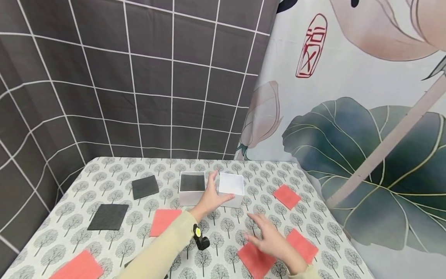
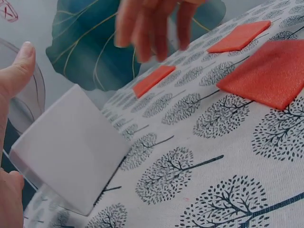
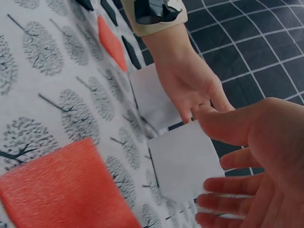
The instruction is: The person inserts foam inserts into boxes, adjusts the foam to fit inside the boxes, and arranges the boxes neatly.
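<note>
Two white open-topped boxes stand side by side at the back of the table. The left box (image 1: 192, 198) has a black square in it; the right box (image 1: 231, 185) shows a white inside. My left hand (image 1: 211, 197) is at the gap between them, fingers extended beside the right box and thumb spread across its front; whether it touches the box I cannot tell. My right hand (image 1: 270, 238) hovers with fingers spread, above a red felt-like square (image 1: 256, 261), holding nothing. In the right wrist view, its fingers appear in front of the right box (image 3: 185, 161).
More red squares lie at right (image 1: 286, 196), beside my right hand (image 1: 306, 246), and at left (image 1: 164, 222). Black squares (image 1: 108, 217) lie on the left side, one partly hidden under my left sleeve. A grid-patterned curtain (image 1: 150, 77) hangs behind the tree-print tablecloth (image 1: 223, 248).
</note>
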The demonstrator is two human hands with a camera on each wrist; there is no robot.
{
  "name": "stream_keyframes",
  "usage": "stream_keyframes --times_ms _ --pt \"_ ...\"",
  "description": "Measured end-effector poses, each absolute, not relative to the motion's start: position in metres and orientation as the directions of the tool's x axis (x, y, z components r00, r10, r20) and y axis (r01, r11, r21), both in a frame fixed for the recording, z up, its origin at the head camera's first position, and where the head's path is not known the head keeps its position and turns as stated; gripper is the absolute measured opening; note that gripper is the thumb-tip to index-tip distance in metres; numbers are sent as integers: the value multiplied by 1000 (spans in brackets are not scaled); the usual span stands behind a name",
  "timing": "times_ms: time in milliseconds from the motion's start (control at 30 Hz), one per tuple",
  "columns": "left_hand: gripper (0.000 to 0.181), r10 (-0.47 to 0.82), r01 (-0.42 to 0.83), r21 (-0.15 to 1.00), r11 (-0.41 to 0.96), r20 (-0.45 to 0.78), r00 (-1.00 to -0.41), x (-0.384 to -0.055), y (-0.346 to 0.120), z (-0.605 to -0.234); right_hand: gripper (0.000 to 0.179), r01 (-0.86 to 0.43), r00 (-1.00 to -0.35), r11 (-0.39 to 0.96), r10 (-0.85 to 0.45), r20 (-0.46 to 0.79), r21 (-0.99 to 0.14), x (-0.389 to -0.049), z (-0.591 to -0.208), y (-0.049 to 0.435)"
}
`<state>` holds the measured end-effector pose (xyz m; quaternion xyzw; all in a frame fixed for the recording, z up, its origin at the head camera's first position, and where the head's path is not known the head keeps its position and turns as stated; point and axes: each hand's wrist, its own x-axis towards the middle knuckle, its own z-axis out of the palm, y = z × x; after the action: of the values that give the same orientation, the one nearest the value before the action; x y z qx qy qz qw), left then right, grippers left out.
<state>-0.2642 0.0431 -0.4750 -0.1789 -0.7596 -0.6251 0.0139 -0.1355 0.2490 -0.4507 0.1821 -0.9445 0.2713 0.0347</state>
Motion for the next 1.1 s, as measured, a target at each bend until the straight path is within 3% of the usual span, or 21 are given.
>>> stream_keyframes --times_ms 433,667,900,1100 --pt "117 277 277 942 191 219 -935 -272 51 -495 90 -184 -965 876 -248 -88 -446 -115 -463 251" --pt "123 242 211 959 189 163 -956 -277 51 -513 83 -174 -969 882 -232 -83 -438 -106 -475 247" --pt "127 246 222 950 220 167 -955 -284 52 -524 109 -118 -980 916 -169 -101 -383 -96 -482 243" --pt "128 268 213 954 210 154 -951 -291 53 -528 119 -61 -971 929 -140 -193 -365 -96 -482 240"
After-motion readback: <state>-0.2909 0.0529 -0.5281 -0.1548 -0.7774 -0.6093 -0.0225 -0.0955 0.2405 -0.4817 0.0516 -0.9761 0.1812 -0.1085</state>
